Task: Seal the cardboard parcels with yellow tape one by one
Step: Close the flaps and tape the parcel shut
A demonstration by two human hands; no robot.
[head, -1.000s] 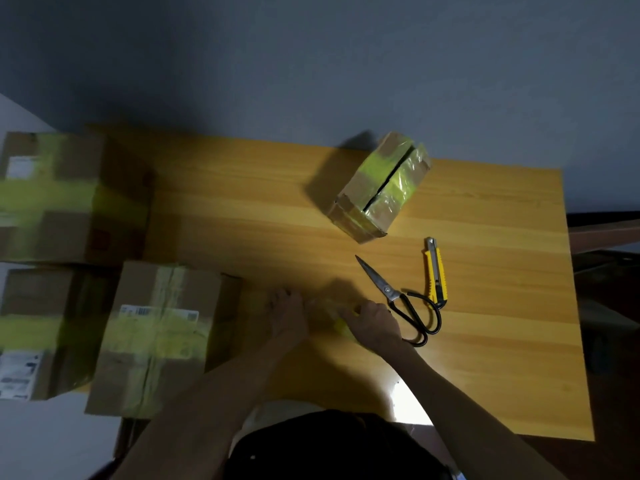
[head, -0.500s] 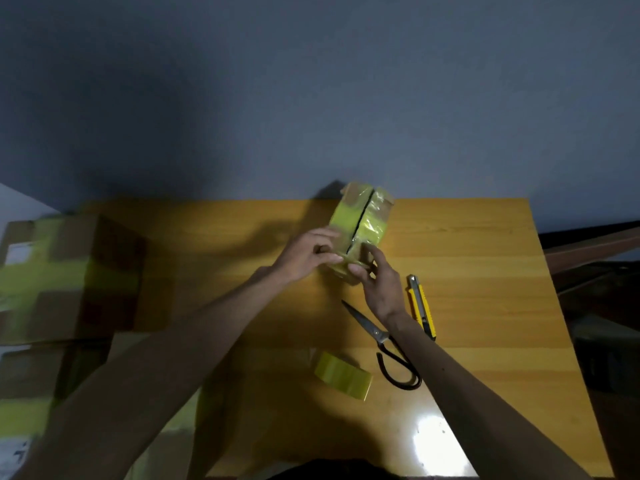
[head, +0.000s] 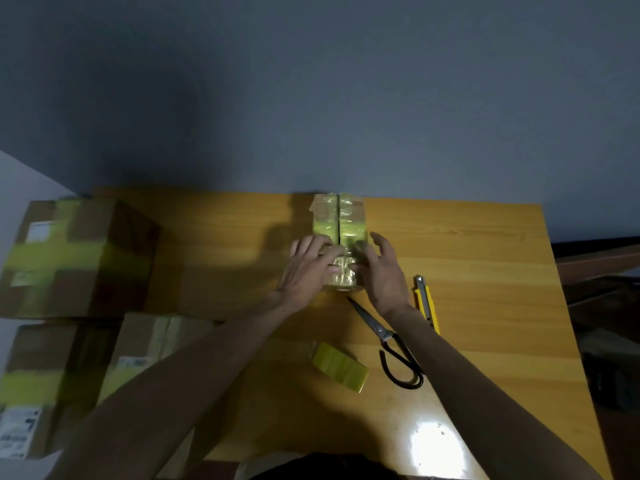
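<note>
Positioning the small box [head: 338, 233] at the far middle of the surface [head: 485, 258]. Left hand [head: 309, 263] spread flat on it, right hand [head: 382, 271] open beside. Next, probably fetching the tape roll [head: 340, 367] lying nearer, for the open seam.

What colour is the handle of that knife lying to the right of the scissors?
Yellow: the knife has a yellow body with a metal tip, seen in the head view.

Dim room, glare patch on table [head: 433, 441] (near edge), soft blur
</note>
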